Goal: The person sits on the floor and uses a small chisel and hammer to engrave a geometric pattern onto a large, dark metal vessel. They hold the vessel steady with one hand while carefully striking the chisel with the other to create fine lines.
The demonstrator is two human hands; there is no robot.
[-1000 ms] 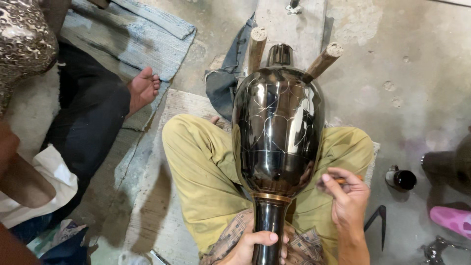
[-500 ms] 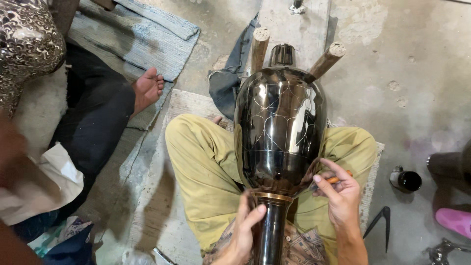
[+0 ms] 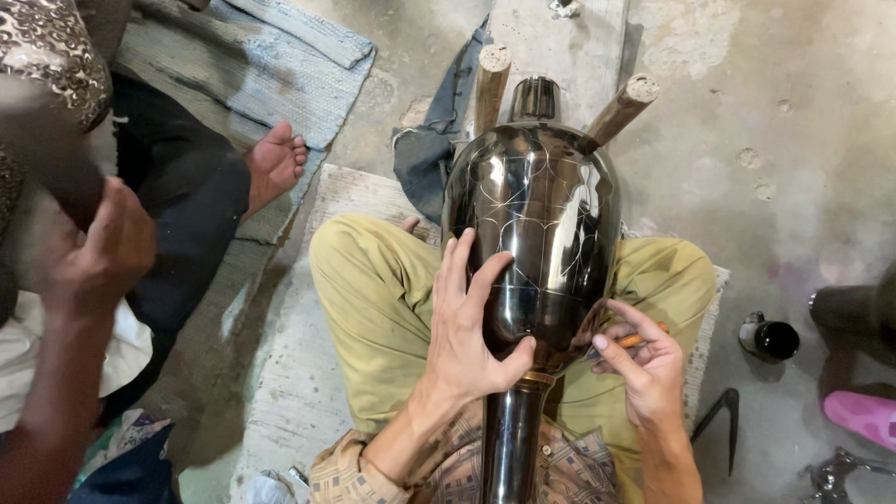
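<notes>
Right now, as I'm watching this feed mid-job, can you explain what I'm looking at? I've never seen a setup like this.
There is no machine here: a camera worn on a person's head looks down at their own lap and bare hands. They sit cross-legged on the floor with a large shiny black vase lying across their legs, its far end propped between two wooden pegs. The left hand lies flat on the vase's body. The right hand pinches a thin orange-handled tool against the vase's lower side. Fine scratched lines show on the surface. Another person's arm and bare foot are at the left. A small dark cup stands on the concrete at the right.
</notes>
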